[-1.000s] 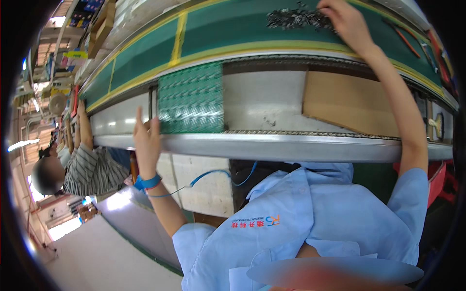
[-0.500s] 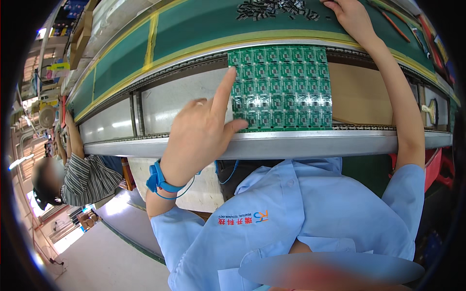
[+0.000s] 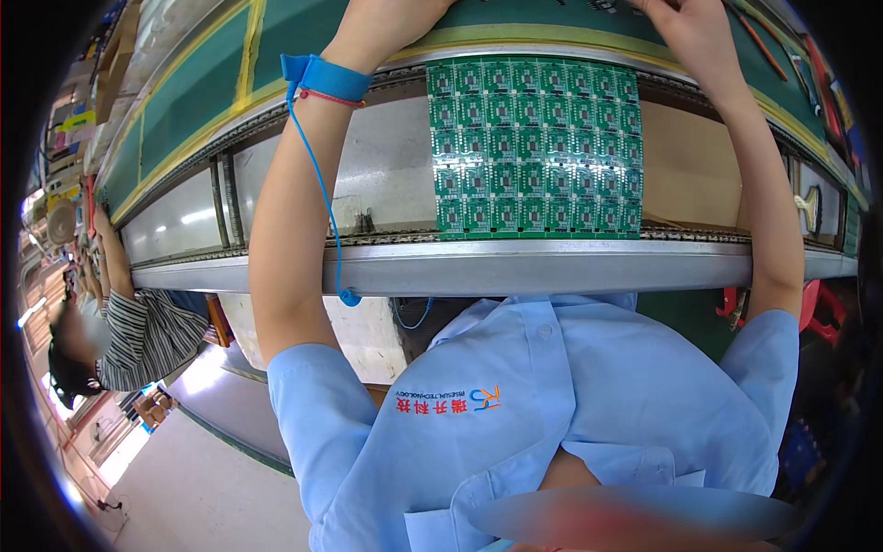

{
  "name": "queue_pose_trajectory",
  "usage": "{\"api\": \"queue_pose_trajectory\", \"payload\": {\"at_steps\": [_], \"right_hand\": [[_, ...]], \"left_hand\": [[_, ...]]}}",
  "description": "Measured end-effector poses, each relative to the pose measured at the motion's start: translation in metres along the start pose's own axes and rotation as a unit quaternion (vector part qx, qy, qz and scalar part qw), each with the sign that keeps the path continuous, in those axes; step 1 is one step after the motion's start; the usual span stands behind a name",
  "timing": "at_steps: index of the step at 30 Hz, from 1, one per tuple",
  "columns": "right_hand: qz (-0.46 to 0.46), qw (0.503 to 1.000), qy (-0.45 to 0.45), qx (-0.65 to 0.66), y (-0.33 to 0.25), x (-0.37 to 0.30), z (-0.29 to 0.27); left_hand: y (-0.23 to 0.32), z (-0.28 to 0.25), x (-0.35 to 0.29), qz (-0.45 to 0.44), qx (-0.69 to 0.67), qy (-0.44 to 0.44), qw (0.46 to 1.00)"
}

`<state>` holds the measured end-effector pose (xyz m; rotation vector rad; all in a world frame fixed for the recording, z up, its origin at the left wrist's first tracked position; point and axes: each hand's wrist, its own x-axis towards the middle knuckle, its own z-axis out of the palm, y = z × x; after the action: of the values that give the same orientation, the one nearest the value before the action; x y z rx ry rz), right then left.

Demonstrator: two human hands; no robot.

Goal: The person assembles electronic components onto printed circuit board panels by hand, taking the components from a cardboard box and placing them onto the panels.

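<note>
Half a second ago the left hand was pressing a finger on the green circuit-board panel [image 3: 538,147]; now that hand has gone up past the panel and out of view at the top edge, leaving only the forearm and its blue wrist strap [image 3: 324,77] showing, so its grip cannot be told. The panel lies flat and untouched on the grey strip of the table [image 3: 515,269], its lower edge along the metal rail, its right side next to a brown cardboard sheet [image 3: 688,166]. The right hand [image 3: 692,26] reaches over the panel's upper right corner onto the green belt [image 3: 193,101]; its fingers are cut off by the frame, so whether it holds anything cannot be told. A blue coiled cord [image 3: 322,193] hangs from the strap. Far left, another person in a striped shirt [image 3: 138,336] sits at the same table.
</note>
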<state>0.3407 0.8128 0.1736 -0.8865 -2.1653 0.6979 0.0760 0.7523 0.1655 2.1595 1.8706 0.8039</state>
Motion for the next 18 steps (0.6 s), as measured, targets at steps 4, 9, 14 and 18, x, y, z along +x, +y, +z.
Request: {"api": "queue_pose_trajectory", "payload": {"at_steps": [4, 9, 14, 18], "right_hand": [[0.016, 0.98, -0.195, 0.033, -0.074, -0.021, 0.031], [-0.088, 0.964, -0.25, 0.004, -0.078, -0.051, 0.057], [-0.13, 0.965, -0.227, -0.025, -0.074, -0.06, 0.075], [-0.143, 0.964, -0.221, -0.043, -0.076, -0.064, 0.081]], "left_hand": [[-0.025, 0.0, -0.009, 0.008, -0.039, 0.028, 0.999], [-0.036, 0.001, -0.004, 0.052, -0.067, 0.113, 0.99], [-0.034, -0.004, -0.009, 0.015, -0.041, 0.115, 0.992], [-0.042, -0.006, -0.009, -0.027, -0.169, 0.088, 0.981]]}}
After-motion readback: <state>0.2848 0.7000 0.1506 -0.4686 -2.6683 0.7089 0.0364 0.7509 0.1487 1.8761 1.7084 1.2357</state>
